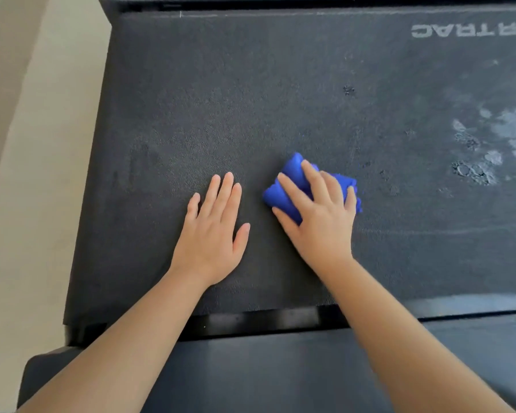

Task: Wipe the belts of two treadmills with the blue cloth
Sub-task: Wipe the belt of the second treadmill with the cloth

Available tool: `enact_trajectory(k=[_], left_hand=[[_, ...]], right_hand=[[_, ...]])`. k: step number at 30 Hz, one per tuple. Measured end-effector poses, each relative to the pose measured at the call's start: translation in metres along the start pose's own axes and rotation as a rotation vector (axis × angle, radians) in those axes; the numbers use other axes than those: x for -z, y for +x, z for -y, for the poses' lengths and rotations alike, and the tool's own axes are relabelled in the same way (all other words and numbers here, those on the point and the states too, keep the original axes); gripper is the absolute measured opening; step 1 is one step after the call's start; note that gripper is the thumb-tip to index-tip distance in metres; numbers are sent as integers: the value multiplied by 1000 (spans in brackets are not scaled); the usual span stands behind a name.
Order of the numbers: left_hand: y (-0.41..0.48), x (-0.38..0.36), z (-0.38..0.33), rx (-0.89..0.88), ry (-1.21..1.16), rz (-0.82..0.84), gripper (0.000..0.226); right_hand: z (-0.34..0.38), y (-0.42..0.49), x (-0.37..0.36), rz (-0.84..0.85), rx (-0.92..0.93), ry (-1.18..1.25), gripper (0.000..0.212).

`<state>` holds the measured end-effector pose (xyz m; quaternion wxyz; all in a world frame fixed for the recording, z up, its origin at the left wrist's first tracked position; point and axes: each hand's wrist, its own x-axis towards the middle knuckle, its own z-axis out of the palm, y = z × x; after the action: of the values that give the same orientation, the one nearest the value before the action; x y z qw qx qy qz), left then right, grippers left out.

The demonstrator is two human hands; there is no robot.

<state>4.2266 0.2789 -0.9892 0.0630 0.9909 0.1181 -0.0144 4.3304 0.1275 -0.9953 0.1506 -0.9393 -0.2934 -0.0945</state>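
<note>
A dark grey treadmill belt [251,99] fills most of the view. My right hand [319,216] grips a bunched blue cloth [289,180] and presses it down on the belt near the middle. My left hand [213,231] lies flat on the belt just left of the cloth, fingers straight and together, holding nothing. Pale dusty smudges and shoe prints [489,144] mark the belt to the right of the cloth.
The black side rail [280,368] of the treadmill runs along the near edge under my forearms. Beige floor [36,174] lies to the left of the machine. White upside-down lettering [471,31] is printed on the belt at the upper right.
</note>
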Motion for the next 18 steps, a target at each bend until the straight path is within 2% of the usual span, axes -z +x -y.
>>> enact_trajectory(k=[4, 7, 8, 11, 13, 18], left_hand=[[0, 0, 0, -12, -12, 7, 64], [1, 0, 1, -7, -23, -3, 64], [1, -1, 1, -7, -20, -7, 64], [1, -1, 2, -4, -14, -4, 65], [0, -1, 1, -3, -13, 1, 66], [1, 1, -1, -1, -3, 17, 67]], right_hand=[[20, -61, 15, 5, 33, -10, 43], [-8, -36, 16, 63, 161, -12, 44], [-23, -22, 15, 67, 151, -35, 45], [-59, 16, 14, 26, -122, -72, 47], [-59, 19, 11, 1, -293, -41, 47], [7, -44, 8, -74, -290, -103, 47]])
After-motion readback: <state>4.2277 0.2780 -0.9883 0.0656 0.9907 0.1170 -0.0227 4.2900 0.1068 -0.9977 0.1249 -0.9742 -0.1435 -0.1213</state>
